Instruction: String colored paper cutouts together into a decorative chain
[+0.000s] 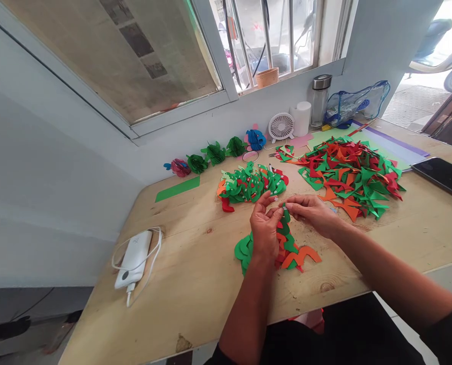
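My left hand [264, 227] and my right hand [312, 213] meet above the table, fingertips pinched close together on a small green paper piece [286, 215]. Beneath and around my left hand lies a pile of cut green, red and orange paper shapes; an orange wavy piece [308, 252] sticks out at its right. Just beyond the hands sits another heap of curved paper pieces [245, 186], mostly green with some red, many bearing small whitish spots. To the right is a large heap of green, red and orange paper scraps [349, 172].
A white power bank [135, 256] with a cable lies at left, a green strip [178, 188] behind it. Folded paper figures [215, 153], a small fan [281, 126], a glass bottle [319, 104] and a clear pouch [357, 105] line the wall. A phone [444, 175] rests at right.
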The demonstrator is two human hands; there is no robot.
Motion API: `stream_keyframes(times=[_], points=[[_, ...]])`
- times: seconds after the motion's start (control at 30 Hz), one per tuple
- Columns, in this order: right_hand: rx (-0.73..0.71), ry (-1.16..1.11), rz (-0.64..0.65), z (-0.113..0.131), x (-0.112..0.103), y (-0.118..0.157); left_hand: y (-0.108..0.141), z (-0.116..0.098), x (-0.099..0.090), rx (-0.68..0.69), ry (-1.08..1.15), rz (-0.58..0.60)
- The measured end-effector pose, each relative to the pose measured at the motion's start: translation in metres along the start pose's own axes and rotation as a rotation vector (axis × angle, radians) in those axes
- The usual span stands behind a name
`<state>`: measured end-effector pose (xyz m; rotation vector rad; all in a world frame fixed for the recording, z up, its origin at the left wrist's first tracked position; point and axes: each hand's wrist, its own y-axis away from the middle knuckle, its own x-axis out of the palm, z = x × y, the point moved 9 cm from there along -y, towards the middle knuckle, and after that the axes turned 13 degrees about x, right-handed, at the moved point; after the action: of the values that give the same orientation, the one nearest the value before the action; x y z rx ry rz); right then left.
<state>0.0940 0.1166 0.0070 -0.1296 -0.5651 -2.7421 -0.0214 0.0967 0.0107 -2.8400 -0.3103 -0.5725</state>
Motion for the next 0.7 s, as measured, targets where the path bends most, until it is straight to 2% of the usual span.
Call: stream_keyframes(times=[0.3,0.7], points=[[0.039,-0.145,0.102,0.0017,0.0071,0.0042,0.0012,0.0008,0.0043,-0.044,0.077,0.042],[0.022,-0.237,0.140,-0.0007,0.0056,0.0009,0.0020,-0.0024,0.0091,-0.065,0.110,0.090]])
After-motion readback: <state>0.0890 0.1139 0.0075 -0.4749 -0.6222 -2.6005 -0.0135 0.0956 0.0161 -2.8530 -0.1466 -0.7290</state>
